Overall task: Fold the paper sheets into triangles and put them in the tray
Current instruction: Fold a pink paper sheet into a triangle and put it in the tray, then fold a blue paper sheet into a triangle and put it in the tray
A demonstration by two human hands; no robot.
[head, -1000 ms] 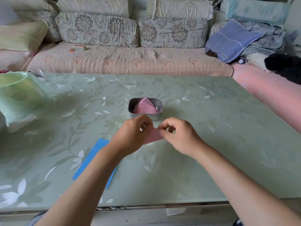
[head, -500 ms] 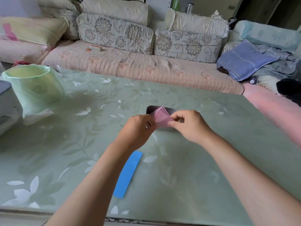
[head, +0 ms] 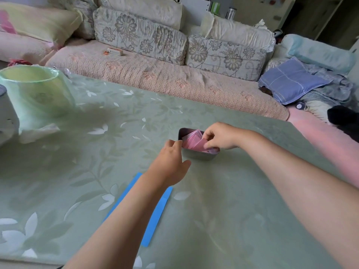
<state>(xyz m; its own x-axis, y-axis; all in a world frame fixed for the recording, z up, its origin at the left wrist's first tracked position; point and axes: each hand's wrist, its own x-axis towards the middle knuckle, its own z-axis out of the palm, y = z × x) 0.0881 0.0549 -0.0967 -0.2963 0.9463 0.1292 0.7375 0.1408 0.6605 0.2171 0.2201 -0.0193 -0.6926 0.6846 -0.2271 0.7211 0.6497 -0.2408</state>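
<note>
The folded pink paper triangle [head: 197,146] is being tucked in among the other pink triangles [head: 191,135] in the small grey metal tray [head: 196,156]. The right hand [head: 220,137] pinches it between thumb and fingertips. The left hand [head: 171,162] holds nothing, its fingers loosely extended against the tray's near-left rim. This looks like the placing step. The next move calls for a release, then a reach to the blue paper sheets [head: 154,216] lying flat on the green leaf-patterned table [head: 77,171].
</note>
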